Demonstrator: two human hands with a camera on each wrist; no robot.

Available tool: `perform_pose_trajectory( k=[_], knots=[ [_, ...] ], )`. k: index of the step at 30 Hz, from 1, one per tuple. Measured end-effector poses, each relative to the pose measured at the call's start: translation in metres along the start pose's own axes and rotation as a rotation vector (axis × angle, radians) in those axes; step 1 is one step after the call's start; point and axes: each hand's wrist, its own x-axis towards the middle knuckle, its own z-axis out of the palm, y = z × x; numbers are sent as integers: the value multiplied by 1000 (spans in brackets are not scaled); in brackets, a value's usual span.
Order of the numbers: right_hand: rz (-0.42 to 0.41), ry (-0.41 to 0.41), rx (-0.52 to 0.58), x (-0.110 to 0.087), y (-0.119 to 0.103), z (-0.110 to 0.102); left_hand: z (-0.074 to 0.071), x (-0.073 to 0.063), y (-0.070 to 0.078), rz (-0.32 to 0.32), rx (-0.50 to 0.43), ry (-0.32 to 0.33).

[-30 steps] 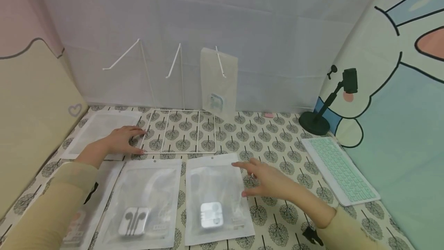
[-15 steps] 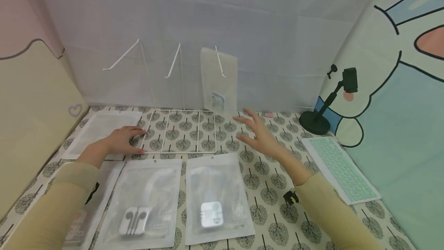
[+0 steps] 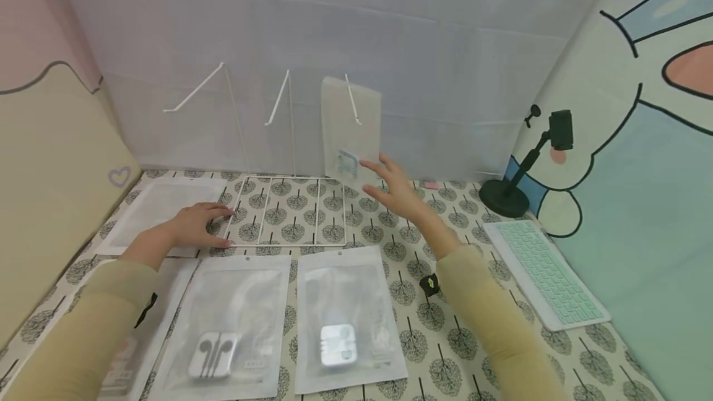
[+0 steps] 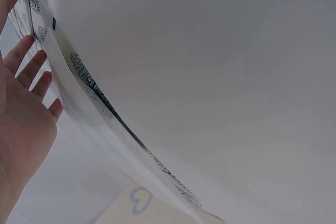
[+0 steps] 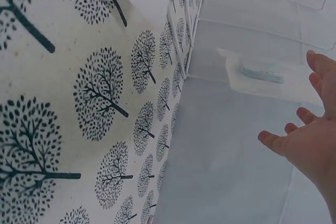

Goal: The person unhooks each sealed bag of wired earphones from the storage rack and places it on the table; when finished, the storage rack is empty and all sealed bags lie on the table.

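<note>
A white wire display rack (image 3: 289, 245) with three prongs stands at the back. From its right prong hangs a pale zip pouch (image 3: 352, 119) with a blue-and-white picture low on it. My right hand (image 3: 397, 194) reaches up beside that pouch, fingers spread, fingertips overlapping its lower right edge in the head view. The right wrist view has this hand (image 5: 315, 135) below the pouch (image 5: 262, 80), nothing in its grasp. My left hand (image 3: 192, 228) rests at the rack base's left side, thumb and fingertips at the wire. In the left wrist view its fingers (image 4: 31, 69) are extended.
In front lie a pouch with an earphone picture (image 3: 245, 302), a pouch with a white square item (image 3: 340, 289), and another pouch partly under my left sleeve. A further pouch (image 3: 161, 203) lies back left. At right are a mint keyboard (image 3: 548, 271) and a black phone stand (image 3: 504, 197).
My right hand has left the side of the front right pouch and moved up and back to the hanging pouch. The left hand has stayed by the rack.
</note>
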Motion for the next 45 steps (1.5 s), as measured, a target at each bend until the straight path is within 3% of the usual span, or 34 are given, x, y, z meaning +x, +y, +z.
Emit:
perform_pose_trajectory(
  k=[8, 17, 23, 32, 45],
  knots=[
    [72, -8, 65, 7, 3, 14, 1, 1, -1, -9, -2, -10],
    [4, 34, 64, 10, 4, 22, -3, 0, 3, -8, 3, -10],
    [5, 52, 49, 8, 7, 20, -5, -2, 4, -14, -7, -12],
    [-21, 47, 43, -4, 8, 5, -3, -4, 7, -15, -31, -9],
    [-36, 109, 53, -22, 15, -25, -2, -2, 5, -3, -19, -2]
  ],
)
